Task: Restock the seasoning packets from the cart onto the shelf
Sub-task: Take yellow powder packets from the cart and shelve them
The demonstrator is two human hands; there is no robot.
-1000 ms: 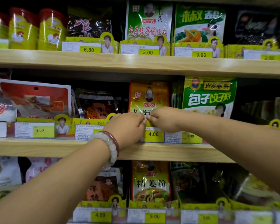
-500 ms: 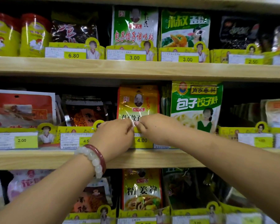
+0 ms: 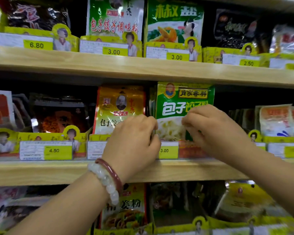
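Note:
A green seasoning packet (image 3: 181, 99) stands upright in its yellow tray on the middle wooden shelf (image 3: 41, 172). My left hand (image 3: 134, 141), with a bead bracelet and a red bangle on the wrist, curls its fingers around the packet's left edge. My right hand (image 3: 210, 129) pinches the packet's front at its right side. A yellow seasoning packet (image 3: 120, 106) stands just to the left, partly behind my left hand. The cart is not in view.
Upper shelf (image 3: 142, 67) carries green packets (image 3: 115, 16) and dark packets behind yellow price tags. A dark packet (image 3: 58, 114) stands left of the yellow one, pale packets (image 3: 278, 119) at the right. The lower shelf holds more packets (image 3: 125, 211).
Both hands have shifted right, from the front of the yellow packet to the green packet. The view has moved closer to the shelf and to the right.

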